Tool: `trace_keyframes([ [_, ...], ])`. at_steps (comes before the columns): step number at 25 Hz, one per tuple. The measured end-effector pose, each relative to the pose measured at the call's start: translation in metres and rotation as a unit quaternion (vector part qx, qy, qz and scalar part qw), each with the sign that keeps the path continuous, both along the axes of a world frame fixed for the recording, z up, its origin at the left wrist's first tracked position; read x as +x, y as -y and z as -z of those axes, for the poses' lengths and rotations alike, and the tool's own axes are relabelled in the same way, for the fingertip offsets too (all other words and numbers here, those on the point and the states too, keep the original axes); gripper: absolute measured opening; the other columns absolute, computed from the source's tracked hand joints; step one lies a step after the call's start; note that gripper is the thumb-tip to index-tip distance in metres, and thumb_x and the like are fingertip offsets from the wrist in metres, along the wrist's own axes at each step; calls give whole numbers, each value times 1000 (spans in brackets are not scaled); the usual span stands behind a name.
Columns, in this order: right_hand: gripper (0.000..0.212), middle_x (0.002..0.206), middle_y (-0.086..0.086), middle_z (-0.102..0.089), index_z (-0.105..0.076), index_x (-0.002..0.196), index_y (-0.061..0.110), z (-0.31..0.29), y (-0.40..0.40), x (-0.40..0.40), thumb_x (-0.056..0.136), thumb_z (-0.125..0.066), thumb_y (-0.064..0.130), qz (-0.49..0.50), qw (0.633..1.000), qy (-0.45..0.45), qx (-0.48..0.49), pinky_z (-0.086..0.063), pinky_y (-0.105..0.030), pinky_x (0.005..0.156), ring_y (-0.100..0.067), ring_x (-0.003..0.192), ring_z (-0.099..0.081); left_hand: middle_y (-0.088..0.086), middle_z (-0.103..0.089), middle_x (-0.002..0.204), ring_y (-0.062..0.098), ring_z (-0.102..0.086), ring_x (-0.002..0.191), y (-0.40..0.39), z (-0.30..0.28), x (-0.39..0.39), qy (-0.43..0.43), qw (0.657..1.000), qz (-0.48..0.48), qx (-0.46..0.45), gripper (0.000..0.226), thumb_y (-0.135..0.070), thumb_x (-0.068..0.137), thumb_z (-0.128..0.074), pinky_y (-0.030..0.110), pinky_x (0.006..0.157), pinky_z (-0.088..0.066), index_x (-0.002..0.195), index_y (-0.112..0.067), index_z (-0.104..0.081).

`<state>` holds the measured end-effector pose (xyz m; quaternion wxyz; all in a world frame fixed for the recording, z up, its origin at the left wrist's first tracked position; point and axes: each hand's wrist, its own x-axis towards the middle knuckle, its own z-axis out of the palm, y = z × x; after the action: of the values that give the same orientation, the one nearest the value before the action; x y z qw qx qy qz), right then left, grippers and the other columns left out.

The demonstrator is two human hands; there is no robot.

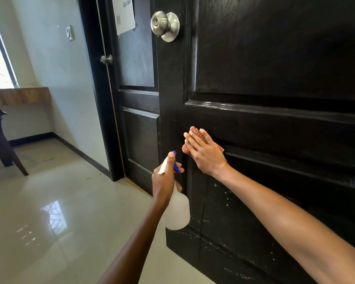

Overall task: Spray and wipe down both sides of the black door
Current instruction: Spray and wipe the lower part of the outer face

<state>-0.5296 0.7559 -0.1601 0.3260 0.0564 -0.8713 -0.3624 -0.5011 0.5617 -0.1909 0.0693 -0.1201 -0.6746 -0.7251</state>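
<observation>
door [275, 124]: glossy black, white spray flecks on lower panel. cloth [195, 133]: red/white check. spray bottle [177, 208]: translucent white, blue trigger and nozzle. knob [165, 25]: brushed silver. floor [59, 212]: glossy beige tile. wall [55, 68]: off-white. desk [23, 95]: light wood grain.

Glossy beige tile floor [70, 212] carried everything. A dark wooden chair [0, 140] stood on it at far left, beside the wood counter [23, 95] on the wall. Dark baseboard [84, 154] ran along the floor edge. Window glare reflected off the tiles.
</observation>
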Motion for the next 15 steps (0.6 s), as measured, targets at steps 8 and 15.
trace_keyframes([
  [8,73,173,-11,2,-14,163,4,36,-57,103,103,-50,26,6,987,-115,-116,0,-57,127,-32,160,2,2,-75,84,20,-67,59,-9,10,10,27,999,41,-7,56,-64,92,-46,27,47,-53,93,-14,-72],
  [15,64,173,-11,3,-19,164,12,93,-115,217,109,-42,34,141,927,-261,-229,5,-61,125,-29,160,3,1,-75,85,18,-62,52,-69,22,65,36,987,154,-39,57,-65,93,-48,26,48,-52,90,-13,-72],
])
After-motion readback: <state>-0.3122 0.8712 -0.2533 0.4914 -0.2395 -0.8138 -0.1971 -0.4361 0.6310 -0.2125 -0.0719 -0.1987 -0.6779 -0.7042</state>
